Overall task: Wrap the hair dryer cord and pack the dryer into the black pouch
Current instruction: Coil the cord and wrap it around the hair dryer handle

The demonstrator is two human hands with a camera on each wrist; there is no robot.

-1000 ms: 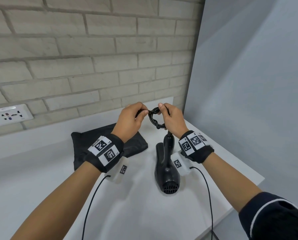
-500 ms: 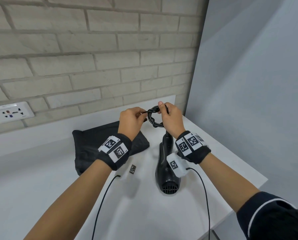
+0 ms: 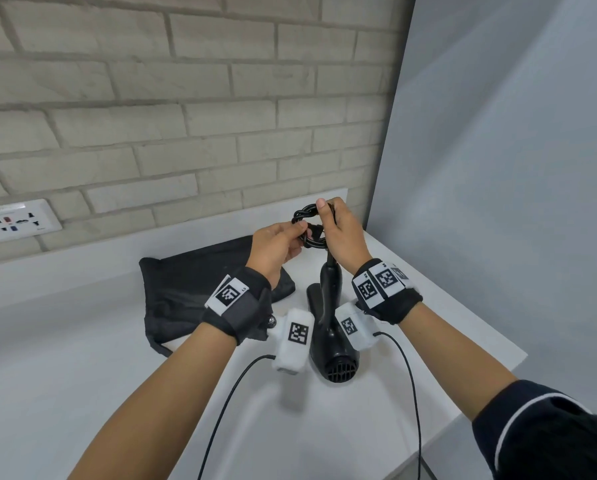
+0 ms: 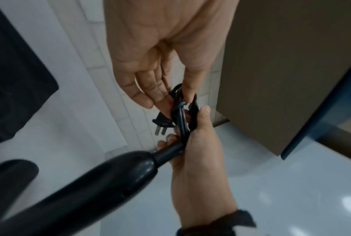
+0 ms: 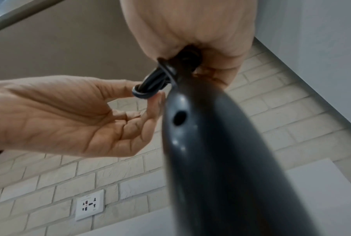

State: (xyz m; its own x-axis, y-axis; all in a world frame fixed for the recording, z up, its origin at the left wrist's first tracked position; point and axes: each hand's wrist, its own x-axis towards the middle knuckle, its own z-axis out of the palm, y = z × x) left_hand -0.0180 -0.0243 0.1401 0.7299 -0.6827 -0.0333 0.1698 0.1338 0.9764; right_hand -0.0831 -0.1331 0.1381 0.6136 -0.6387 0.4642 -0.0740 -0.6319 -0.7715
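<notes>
The black hair dryer (image 3: 336,358) sits below my hands over the white table, its handle (image 4: 110,175) pointing up to them. Its cord is bunched into a small coil (image 3: 305,225) at the handle's end. My right hand (image 3: 326,216) grips the coil (image 4: 180,121) and the cord's stiff root, fingers curled round them. My left hand (image 3: 300,233) pinches the coil's other side (image 5: 148,87) between thumb and fingertips. The plug (image 4: 162,125) sticks out beside the coil with its pins bare. The black pouch (image 3: 186,289) lies flat on the table, left of the dryer.
A brick wall with a white socket plate (image 3: 16,220) runs behind the table (image 3: 82,375). A grey panel (image 3: 497,202) closes the right side. The table's right edge (image 3: 480,386) is near my right forearm. Thin sensor cables (image 3: 227,403) hang from both wrists.
My left hand has rolled palm up and closed in on the coil beside my right hand. The right hand keeps its grip, and the dryer and pouch have stayed put.
</notes>
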